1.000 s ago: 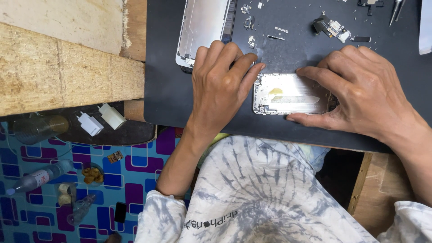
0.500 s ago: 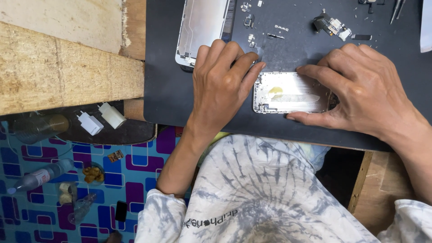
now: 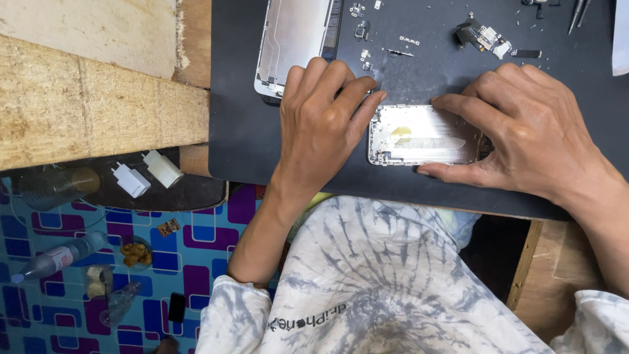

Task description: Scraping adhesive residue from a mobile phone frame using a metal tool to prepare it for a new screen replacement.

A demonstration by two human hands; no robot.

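A silver metal phone housing (image 3: pixel 419 134) lies flat on a black work mat (image 3: pixel 242 131). My left hand (image 3: pixel 324 115) rests palm down at its left end, fingertips touching the housing's edge. My right hand (image 3: pixel 524 131) clasps the right end, thumb under the lower edge and fingers spread over the top. A second silver phone panel (image 3: pixel 291 39) lies face down at the mat's upper left, just above my left hand.
Small screws and phone parts (image 3: pixel 481 36) are scattered along the mat's top edge, with tweezers (image 3: pixel 576 14) at top right. A wooden bench (image 3: pixel 85 98) lies left. Below it, two white chargers (image 3: pixel 145 174), plastic bottles (image 3: pixel 56 259) and a patterned floor.
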